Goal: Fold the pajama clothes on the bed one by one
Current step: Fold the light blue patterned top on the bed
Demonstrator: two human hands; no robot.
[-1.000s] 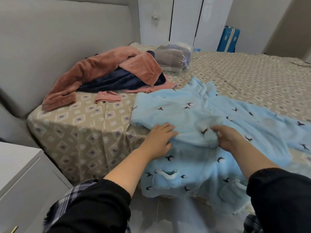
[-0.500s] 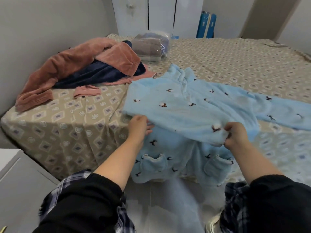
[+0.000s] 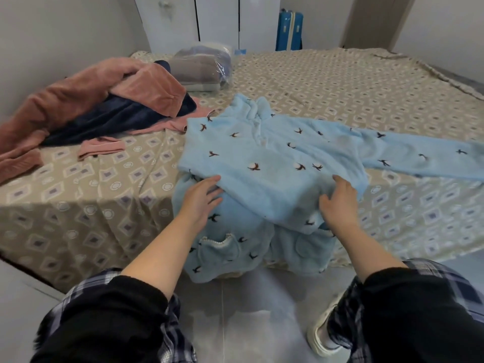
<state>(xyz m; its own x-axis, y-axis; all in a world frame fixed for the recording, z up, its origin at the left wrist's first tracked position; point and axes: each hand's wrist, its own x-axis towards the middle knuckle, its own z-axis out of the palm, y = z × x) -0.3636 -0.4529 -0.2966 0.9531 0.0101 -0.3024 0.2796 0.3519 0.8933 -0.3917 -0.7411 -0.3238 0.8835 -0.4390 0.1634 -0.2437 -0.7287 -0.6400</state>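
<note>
**Blue top down, both hands released**

Head view: one blue top (image 3: 275, 158) lies at the near edge of the bed (image 3: 340, 87), and its hem with two pockets (image 3: 220, 244) hangs over the side. Half a second ago each hand pinched the folded edge. Now the left hand (image 3: 203, 197) and right hand (image 3: 340, 203) rest flat on the top, fingers (image 3: 212, 180) apart, gripping nothing. Back left, one pink garment (image 3: 78, 106) lies over one navy garment (image 3: 117, 119), with one bagged bundle (image 3: 201, 66) behind them. One suitcase (image 3: 289, 30) stands beyond the bed.

White wardrobe (image 3: 217, 19) and blue suitcase (image 3: 289, 31) against grey walls (image 3: 65, 35).
</note>
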